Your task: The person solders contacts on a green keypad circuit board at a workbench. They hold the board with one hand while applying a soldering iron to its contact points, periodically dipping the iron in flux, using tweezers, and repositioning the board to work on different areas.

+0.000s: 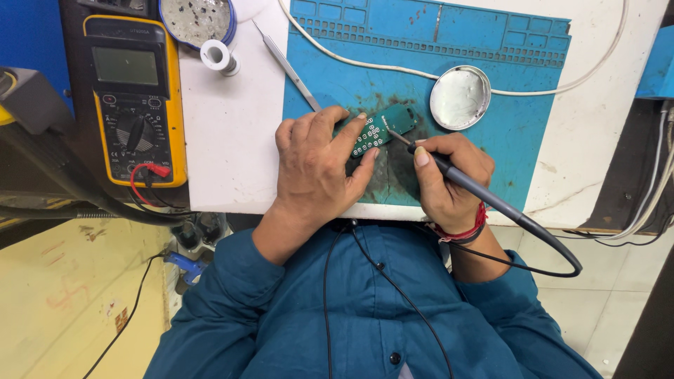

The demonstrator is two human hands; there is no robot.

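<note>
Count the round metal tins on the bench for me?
2: one round tin sits on the blue mat just beyond the right hand; another tin is at the top edge beside the multimeter, partly cut off. Others may lie out of frame.

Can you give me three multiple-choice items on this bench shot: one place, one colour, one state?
1. Where does the multimeter lie?
A. left of the mat
B. on the mat
C. right of the mat

2. What colour is the circuit board?
A. red
B. green
C. white

3. What is the right hand doing?
A. resting empty
B. holding the tweezers
C. holding the soldering iron, tip at the board

Key:
1 A, it sits at the bench's left edge, off the blue mat.
2 B, the board under the left hand is green with pale pads.
3 C, fingers wrap the dark handle like a pen; the tweezers lie untouched above the left hand.
</note>
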